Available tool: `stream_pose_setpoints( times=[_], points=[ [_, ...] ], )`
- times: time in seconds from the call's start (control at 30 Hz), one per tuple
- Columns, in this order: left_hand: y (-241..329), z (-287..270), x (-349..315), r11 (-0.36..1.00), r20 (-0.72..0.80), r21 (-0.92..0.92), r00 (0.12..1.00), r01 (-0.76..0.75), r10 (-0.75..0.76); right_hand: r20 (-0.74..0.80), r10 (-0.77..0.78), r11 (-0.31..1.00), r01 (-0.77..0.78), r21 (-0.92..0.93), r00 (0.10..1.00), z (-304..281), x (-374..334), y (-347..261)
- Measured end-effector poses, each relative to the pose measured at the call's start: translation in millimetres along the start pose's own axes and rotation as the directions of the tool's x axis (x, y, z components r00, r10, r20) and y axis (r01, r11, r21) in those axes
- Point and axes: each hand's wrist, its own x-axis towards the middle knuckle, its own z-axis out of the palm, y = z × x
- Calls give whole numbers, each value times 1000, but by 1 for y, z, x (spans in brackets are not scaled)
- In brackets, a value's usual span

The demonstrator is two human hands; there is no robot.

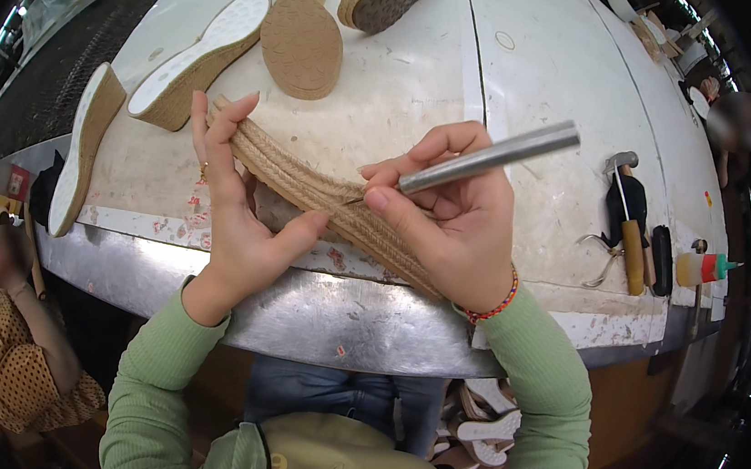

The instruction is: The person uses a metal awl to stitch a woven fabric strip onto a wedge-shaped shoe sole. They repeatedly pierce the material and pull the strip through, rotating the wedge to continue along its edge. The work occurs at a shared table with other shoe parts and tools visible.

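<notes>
My left hand (244,221) supports the braided wedge sole (295,171): thumb along one side, fingers spread at its upper-left end, the hand partly open around it. My right hand (471,235) is closed on a metal rod (503,156) in a pinch of thumb and fingertips, the rod's thick end pointing up and to the right. Contact between the rod's working end and the sole cannot be determined.

The sole is positioned above the near edge of the table (406,119), left of its middle. It is tilted, running diagonally down to the right, with its corded side visible.

Toward the table's left edge are two white-topped wedges (197,60), (87,149). Beyond my left hand, toward the far edge, a brown sole (302,39) lies tread up; a dark-bottomed wedge (391,3) is just to its right.

Near the right end of the near edge are a hammer (623,160), a wooden handle (632,257) and a bottle (690,269) with a red cap and green nozzle.
</notes>
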Motion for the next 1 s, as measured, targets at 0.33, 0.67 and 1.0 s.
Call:
stream_pose_setpoints(
  times=[0.33, 0.67, 1.0],
  points=[
    [4, 1, 0, 997, -6, 74, 1000, 8, -8, 23, -102, 988, 104, -111, 994, 2, -1, 6],
    [7, 9, 1, 997, -61, 64, 998, 38, -34, 44, -63, 994, 67, -81, 997, 4, 0, 4],
    [3, 11, -1, 989, -91, 150, 996, 12, 2, 27, -34, 997, 36, -69, 999, 3, 0, 2]
  ],
)
